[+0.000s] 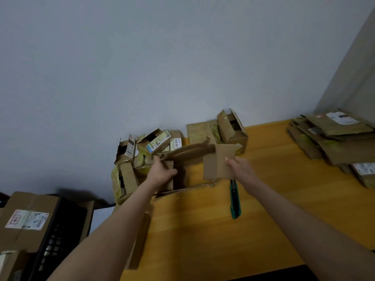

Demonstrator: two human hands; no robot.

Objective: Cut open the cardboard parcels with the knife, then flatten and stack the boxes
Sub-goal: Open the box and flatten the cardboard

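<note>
An opened brown cardboard box (pixel 188 153) stands near the back of the yellow wooden table (pixel 233 240), its flaps spread. My left hand (pixel 162 172) grips the box's left wall and torn flap. My right hand (pixel 240 168) pinches the right flap (pixel 218 165), which stands upright. A green utility knife (pixel 235 201) lies on the table just below my right hand, free of both hands. A stack of flattened boxes (pixel 334 138) lies at the table's far right.
Several opened small parcels (pixel 142 151) are piled against the wall at the back left, with two more boxes (pixel 233 128) behind. Off the table's left edge sit a labelled carton (pixel 26 218) and a black crate (pixel 54 240). Cardboard (pixel 140 240) hangs over the table's left edge.
</note>
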